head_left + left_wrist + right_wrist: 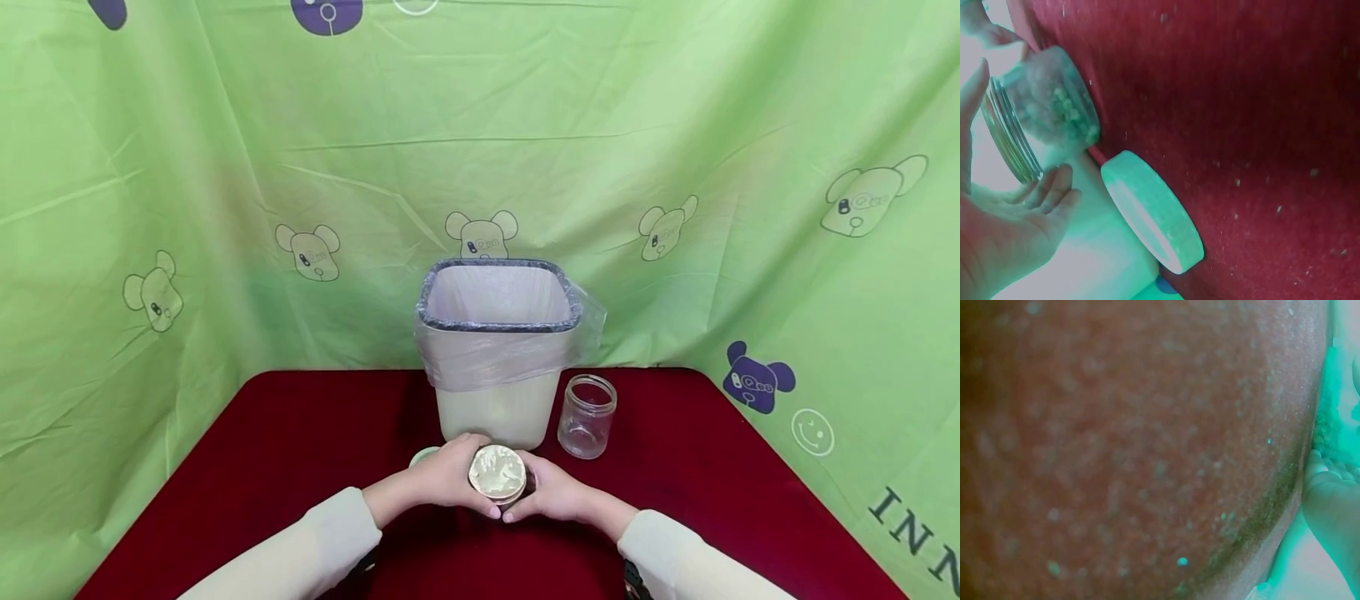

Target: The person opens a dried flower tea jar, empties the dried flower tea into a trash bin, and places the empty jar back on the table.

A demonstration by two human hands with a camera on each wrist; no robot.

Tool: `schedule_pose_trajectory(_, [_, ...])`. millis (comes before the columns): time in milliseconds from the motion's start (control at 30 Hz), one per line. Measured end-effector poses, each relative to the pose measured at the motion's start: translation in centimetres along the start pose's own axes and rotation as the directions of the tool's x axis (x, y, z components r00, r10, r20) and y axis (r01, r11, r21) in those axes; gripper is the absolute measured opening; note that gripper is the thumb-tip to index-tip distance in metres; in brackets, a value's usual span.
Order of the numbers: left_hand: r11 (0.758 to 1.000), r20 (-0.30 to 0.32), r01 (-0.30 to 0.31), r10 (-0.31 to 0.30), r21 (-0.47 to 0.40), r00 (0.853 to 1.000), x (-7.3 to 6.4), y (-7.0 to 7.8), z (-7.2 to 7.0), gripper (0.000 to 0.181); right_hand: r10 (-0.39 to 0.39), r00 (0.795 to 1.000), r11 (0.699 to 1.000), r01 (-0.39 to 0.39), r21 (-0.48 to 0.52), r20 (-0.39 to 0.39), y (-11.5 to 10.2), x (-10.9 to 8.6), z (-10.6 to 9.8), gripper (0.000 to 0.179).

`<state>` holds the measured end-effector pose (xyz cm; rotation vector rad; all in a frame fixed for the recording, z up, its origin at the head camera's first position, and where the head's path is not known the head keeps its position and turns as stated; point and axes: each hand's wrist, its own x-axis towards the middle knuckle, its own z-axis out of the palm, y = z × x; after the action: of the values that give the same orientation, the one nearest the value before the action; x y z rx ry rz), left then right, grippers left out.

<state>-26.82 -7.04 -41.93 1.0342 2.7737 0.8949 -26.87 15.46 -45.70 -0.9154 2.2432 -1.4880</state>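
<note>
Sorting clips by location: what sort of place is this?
Probably a staged recording booth, not an ordinary room: green printed cloth hangs on three sides of a red tabletop, and a lined bin stands right on it.

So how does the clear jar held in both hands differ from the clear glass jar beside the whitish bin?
The held jar has a pale, shiny cover; the glass jar is open-topped. The held jar shows lumpy contents; the glass jar looks empty. The left hand and right hand hold the first; the glass jar stands on the red table. Both are clear and round.
</note>
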Motion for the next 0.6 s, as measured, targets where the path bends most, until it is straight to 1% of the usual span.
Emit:
schedule_pose_trajectory(167, [0.998, 0.053, -0.060, 0.061, -0.019, 0.997, 0.7, -0.5, -0.4, 0.090, 0.001, 1.000, 1.000, -0.001, 0.005, -0.004, 0.0, 0.1, 0.0, 0.075])
schedule_pose_trajectory(267, [0.996, 0.088, -0.081, 0.084, -0.039, 0.993, 1.1, -0.7, -0.5, 0.091, 0.001, 1.000, 1.000, -0.001, 0.009, -0.008, 0.0, 0.1, 0.1, 0.074])
schedule_pose_trajectory(367, [0.996, 0.118, -0.080, 0.084, -0.044, 0.989, 1.4, -0.8, -0.6, 0.093, 0.005, 1.000, 1.000, -0.005, 0.007, -0.012, 0.0, 0.1, 0.1, 0.073])
schedule_pose_trajectory(467, [0.997, 0.143, -0.067, 0.072, -0.038, 0.987, 1.6, -0.8, -0.8, 0.091, 0.007, 1.000, 1.000, -0.007, 0.002, -0.013, 0.0, 0.1, 0.1, 0.073])
schedule_pose_trajectory(600, [0.998, 0.148, -0.061, 0.065, -0.035, 0.987, 1.7, -0.9, -0.8, 0.086, 0.004, 1.000, 1.000, -0.004, 0.006, -0.010, 0.1, 0.1, 0.1, 0.074])
